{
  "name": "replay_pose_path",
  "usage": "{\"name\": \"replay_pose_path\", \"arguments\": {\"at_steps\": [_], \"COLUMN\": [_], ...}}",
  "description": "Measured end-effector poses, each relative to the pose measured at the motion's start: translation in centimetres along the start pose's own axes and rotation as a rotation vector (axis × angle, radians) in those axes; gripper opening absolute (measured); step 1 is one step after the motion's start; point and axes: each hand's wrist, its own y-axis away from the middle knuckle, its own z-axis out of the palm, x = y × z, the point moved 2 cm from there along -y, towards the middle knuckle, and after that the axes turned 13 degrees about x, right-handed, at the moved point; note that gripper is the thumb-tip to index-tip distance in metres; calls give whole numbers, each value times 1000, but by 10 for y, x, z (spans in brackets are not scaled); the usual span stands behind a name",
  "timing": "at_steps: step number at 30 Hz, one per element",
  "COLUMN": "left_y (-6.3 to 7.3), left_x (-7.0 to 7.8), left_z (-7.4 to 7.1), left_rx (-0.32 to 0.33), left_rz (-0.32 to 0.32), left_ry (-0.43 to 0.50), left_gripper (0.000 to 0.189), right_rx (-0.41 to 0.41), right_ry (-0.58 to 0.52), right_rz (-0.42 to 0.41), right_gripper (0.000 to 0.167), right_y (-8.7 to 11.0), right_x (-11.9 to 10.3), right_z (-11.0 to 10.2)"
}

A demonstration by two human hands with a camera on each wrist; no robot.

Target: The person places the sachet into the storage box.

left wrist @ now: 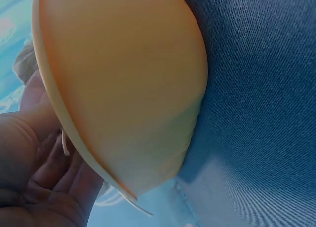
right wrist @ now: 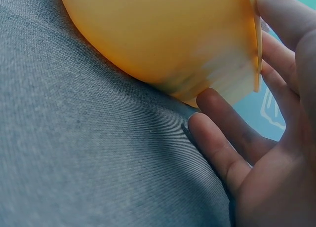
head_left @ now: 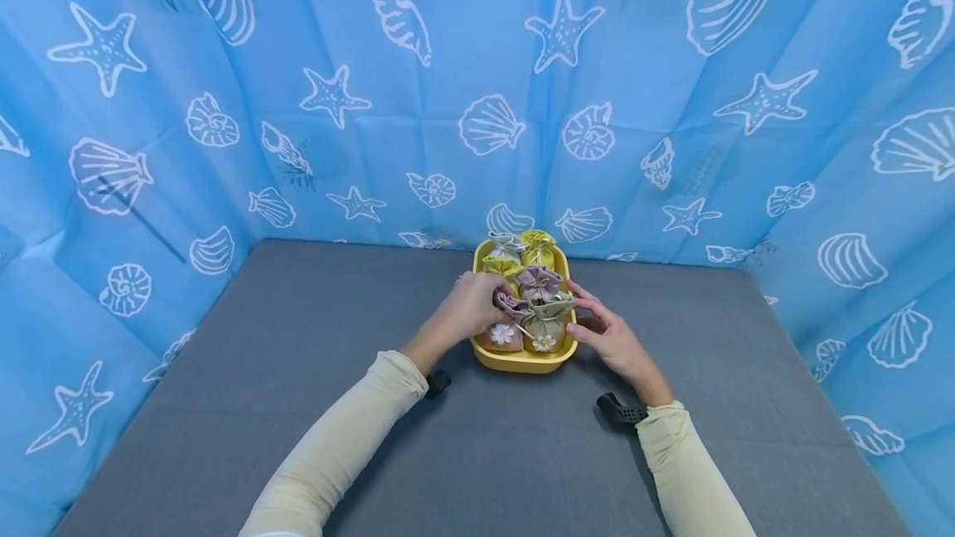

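Note:
A yellow plastic basket [head_left: 525,365] holds several small drawstring pouches. My left hand [head_left: 477,302] reaches over its left rim and pinches the gathered neck of a pink pouch [head_left: 501,338] with a white flower, at the front left. Beside that pouch sits an olive-green pouch [head_left: 547,326] with a white flower. Behind these are a mauve pouch [head_left: 539,282], a yellow pouch [head_left: 539,247] and a grey-white pouch [head_left: 506,245]. My right hand [head_left: 608,340] rests at the basket's right side, thumb at the rim, fingers loosely extended along the outer wall [right wrist: 163,34].
The basket stands on a grey cloth-covered table [head_left: 298,404], near its back edge. A blue curtain [head_left: 448,89] with white shells and starfish hangs behind and at both sides. Black straps [head_left: 621,410] sit at both wrists.

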Motion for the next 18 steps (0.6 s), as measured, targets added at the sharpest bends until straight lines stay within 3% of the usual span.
{"name": "replay_pose_path", "arguments": {"at_steps": [5, 10, 13, 18], "left_y": [1, 1, 1, -2], "left_x": [1, 2, 0, -7], "left_z": [-2, -16, -30, -55], "left_rx": [-8, 22, 88, 296], "left_rz": [-10, 5, 11, 28], "left_ry": [53, 146, 193, 213], "left_gripper": [42, 46, 42, 36], "right_rx": [-3, -2, -11, -18], "right_ry": [10, 29, 43, 65], "right_rz": [2, 15, 14, 22], "right_gripper": [32, 31, 33, 37], "right_y": [1, 2, 1, -1], "right_x": [0, -1, -3, -10], "right_z": [-2, -5, -5, -6]}}
